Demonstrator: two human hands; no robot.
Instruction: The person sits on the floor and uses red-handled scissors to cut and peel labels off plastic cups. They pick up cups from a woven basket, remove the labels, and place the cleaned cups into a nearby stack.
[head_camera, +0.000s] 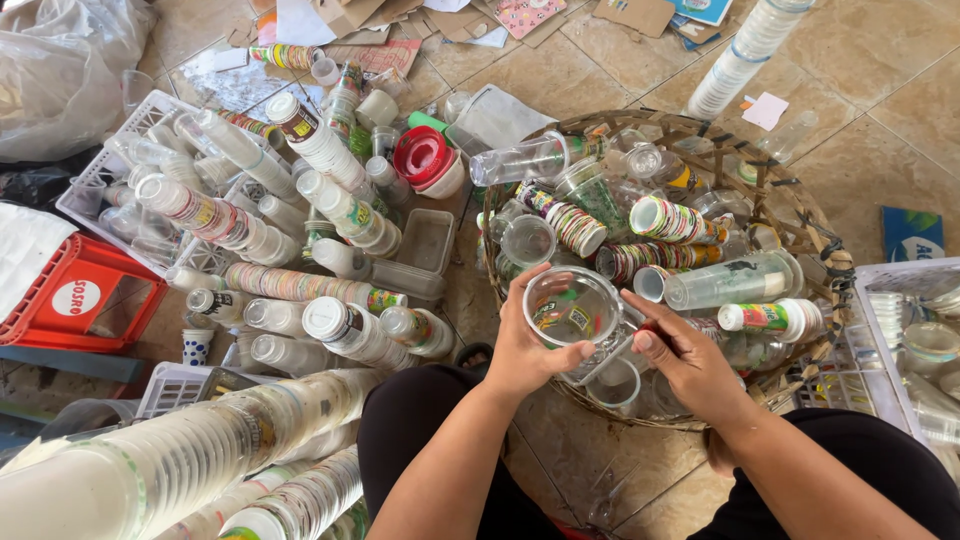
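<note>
Left hand (530, 350) gripped clear plastic cup (572, 308) by rim; right hand (690, 365) pinched something small at it. Risk: thin wall could buckle, cup dropping into round woven basket (800, 215).

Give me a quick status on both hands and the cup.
Left hand grips clear plastic cup over the woven basket. Right hand at the cup's rim. Loose cups crowd the basket below.

Clear cup (570, 308) — green-yellow label; red stool (85, 297); tan basket (810, 235).
</note>
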